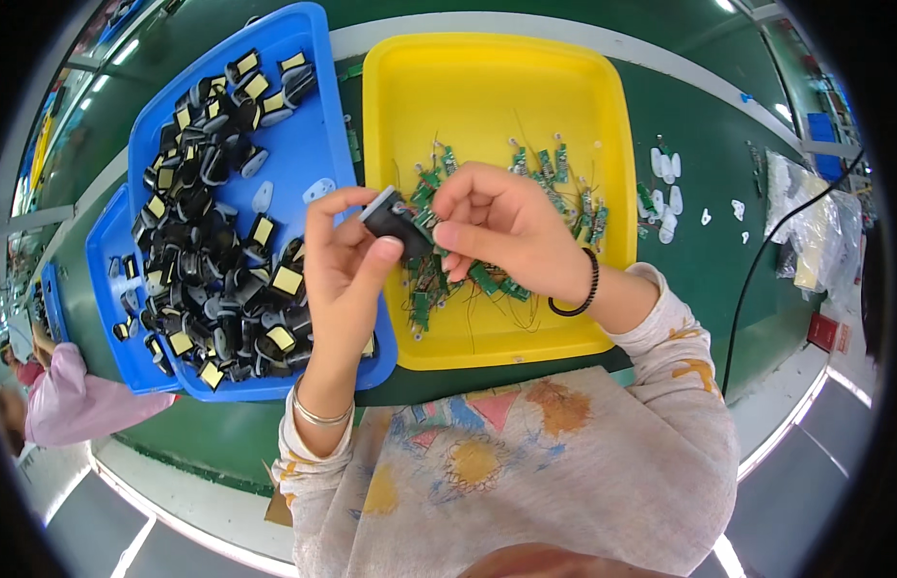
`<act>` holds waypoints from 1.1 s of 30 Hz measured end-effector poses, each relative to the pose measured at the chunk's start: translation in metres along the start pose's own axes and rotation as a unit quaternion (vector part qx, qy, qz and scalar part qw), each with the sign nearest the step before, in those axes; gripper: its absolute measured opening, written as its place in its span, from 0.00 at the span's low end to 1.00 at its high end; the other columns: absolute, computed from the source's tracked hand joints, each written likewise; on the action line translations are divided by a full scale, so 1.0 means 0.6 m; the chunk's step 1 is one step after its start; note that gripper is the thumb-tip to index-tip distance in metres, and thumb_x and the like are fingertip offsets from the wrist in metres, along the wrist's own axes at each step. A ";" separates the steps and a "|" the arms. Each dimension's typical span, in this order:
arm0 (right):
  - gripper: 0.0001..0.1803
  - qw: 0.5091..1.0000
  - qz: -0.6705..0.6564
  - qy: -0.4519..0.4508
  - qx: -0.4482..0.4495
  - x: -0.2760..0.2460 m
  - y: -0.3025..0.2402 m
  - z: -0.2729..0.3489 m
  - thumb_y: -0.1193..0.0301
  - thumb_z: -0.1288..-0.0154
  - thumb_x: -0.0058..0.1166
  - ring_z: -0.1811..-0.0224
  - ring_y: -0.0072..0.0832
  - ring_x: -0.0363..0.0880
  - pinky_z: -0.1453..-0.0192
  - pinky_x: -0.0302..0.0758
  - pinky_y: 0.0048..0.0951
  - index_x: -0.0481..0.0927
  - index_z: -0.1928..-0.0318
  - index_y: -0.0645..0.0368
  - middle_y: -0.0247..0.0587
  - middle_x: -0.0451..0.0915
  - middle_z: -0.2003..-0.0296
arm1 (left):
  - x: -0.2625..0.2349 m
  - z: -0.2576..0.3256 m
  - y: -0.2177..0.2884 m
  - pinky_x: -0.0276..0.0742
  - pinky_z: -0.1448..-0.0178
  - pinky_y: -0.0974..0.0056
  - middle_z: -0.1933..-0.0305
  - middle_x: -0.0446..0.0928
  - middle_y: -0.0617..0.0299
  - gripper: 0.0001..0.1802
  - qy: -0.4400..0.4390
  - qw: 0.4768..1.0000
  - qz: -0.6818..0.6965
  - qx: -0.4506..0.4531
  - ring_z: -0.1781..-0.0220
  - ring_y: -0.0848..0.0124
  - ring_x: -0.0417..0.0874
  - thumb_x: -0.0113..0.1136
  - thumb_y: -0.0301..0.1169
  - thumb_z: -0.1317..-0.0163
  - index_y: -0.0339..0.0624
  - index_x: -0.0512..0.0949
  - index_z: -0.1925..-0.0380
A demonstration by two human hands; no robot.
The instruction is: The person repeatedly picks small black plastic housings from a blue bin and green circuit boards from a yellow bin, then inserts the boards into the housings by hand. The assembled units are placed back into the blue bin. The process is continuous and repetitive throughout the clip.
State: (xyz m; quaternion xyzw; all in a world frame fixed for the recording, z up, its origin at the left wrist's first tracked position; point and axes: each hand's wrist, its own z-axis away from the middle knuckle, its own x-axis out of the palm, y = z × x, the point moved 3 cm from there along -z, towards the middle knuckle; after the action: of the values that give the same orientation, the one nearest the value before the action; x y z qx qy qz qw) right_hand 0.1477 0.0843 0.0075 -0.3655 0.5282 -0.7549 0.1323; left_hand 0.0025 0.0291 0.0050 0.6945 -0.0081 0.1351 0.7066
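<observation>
You are working in what is looking like a factory workshop for assembling small electronics. Before you, a long green table [699,275] is carrying a blue tray [323,58] heaped with dozens of near-identical black casings [214,164], and beside it a yellow tray [497,87] is holding many loose green circuit boards [484,278] with thin wires trailing off them. To your right, small white parts [676,199] and clear plastic bags [795,207] are lying about. Off to your left, another person in pink [73,400] is showing beside the table, and strip lights [127,51] are shining beyond
</observation>
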 end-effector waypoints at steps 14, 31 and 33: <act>0.08 0.999 -0.017 -0.003 0.036 -0.008 0.000 0.001 0.75 0.42 0.53 0.77 0.17 0.76 0.72 0.76 0.17 0.70 0.63 0.64 0.34 0.75 0.76 | -0.002 0.003 -0.018 0.67 0.61 0.74 0.66 0.76 0.58 0.20 -0.024 0.996 -0.076 0.038 0.71 0.77 0.72 0.59 0.22 0.47 0.35 0.64 0.55; 0.05 0.894 0.397 0.064 -0.197 0.013 -0.007 0.009 0.76 0.48 0.56 0.76 0.25 0.75 0.76 0.71 0.23 0.73 0.71 0.61 0.37 0.73 0.77 | 0.005 -0.002 -0.007 0.66 0.43 0.61 0.45 0.68 0.44 0.22 -0.070 0.983 -0.113 0.123 0.46 0.62 0.72 0.54 0.19 0.50 0.34 0.63 0.52; 0.06 0.851 0.458 0.067 -0.250 0.017 -0.006 0.011 0.77 0.51 0.57 0.78 0.29 0.74 0.77 0.69 0.25 0.73 0.72 0.59 0.38 0.72 0.78 | 0.003 -0.001 -0.007 0.65 0.42 0.60 0.45 0.68 0.43 0.22 -0.070 0.985 -0.096 0.124 0.45 0.61 0.72 0.52 0.18 0.50 0.34 0.63 0.52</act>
State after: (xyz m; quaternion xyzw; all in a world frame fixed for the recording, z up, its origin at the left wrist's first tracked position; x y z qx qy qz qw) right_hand 0.1459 0.0755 0.0159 -0.0511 0.8139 -0.4744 0.3315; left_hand 0.0052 0.0301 0.0012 0.7818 0.0265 0.0175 0.6228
